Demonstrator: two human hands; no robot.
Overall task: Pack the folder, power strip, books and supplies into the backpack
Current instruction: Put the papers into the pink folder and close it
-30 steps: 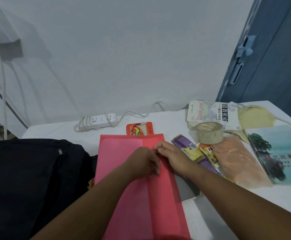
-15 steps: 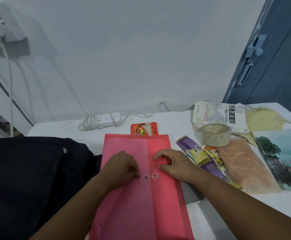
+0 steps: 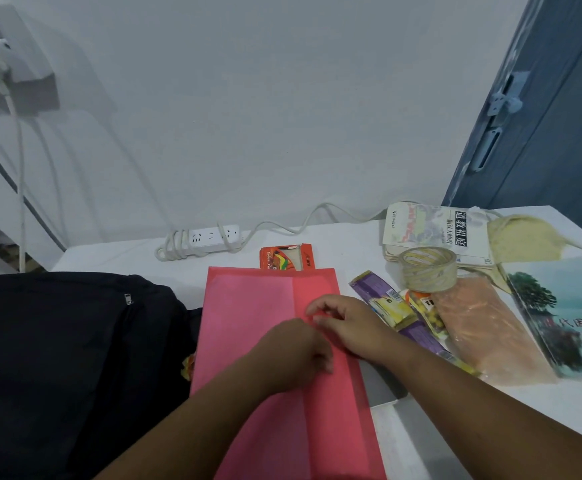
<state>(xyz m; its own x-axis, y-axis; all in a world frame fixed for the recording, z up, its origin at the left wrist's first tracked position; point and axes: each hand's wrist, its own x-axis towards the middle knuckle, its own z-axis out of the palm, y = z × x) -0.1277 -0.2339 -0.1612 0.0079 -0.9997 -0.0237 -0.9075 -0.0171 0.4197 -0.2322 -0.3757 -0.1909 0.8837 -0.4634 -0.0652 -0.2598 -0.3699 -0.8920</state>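
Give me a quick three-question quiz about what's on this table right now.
1. True or false: the roll of tape lies inside the black backpack.
2. Which thing do both the left hand and right hand touch? A) power strip B) red folder C) tree-cover book
3. What colour is the table?

Key: 1 false; 2 B; 3 white.

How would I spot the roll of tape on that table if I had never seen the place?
Start at the blue door on the right and drop to the white table below it. Near that far right corner lies a white book, and the roll of tape sits on its near edge. It is the only clear, round ring among flat books and packets.
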